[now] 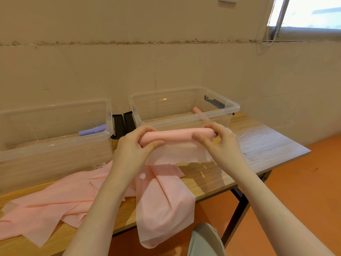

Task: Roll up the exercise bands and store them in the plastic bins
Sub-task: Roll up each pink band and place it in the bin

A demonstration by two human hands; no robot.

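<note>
One rolled pink band (198,111) already lies in the right clear plastic bin (228,105), and a rolled purple band (92,130) in the left clear plastic bin (108,130). The thin, translucent pink exercise band (171,137) is mostly rolled, held above the wooden bench (258,145); its loose tail hangs below. Left hand (132,146) and right hand (219,143) each have a grip curled round a roll end. More loose pink bands (55,200) on the bench are left to roll, I judge
</note>
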